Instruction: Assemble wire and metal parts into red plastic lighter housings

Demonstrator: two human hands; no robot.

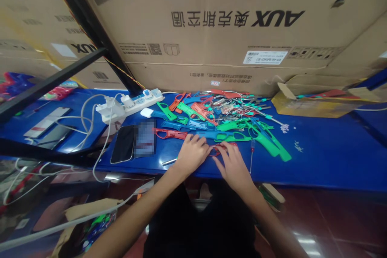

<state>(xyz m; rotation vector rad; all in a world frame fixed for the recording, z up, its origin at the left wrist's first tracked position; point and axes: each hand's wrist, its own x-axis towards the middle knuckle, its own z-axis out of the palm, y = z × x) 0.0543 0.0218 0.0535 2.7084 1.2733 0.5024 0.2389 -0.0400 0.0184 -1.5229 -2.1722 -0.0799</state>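
A red plastic lighter casing (pixel 215 150) with a looped handle lies low over the front of the blue table, between my hands. My left hand (pixel 193 155) is closed at its left end, fingers bent and their tips partly hidden. From the right, my right hand (pixel 232 163) pinches the same casing between thumb and fingers. Just beyond are a blue casing (pixel 208 134) and another red casing (pixel 172 134). Green casings (pixel 269 143) lie to the right, close to a screwdriver (pixel 252 153) with a thin red shaft.
Behind the casings is a pile of wired metal rods (pixel 236 107). A power strip (pixel 139 102) with white cables and two phones (pixel 123 144) are on the left. An open carton (pixel 314 105) stands at right; a large cardboard box (pixel 211 44) walls off the back.
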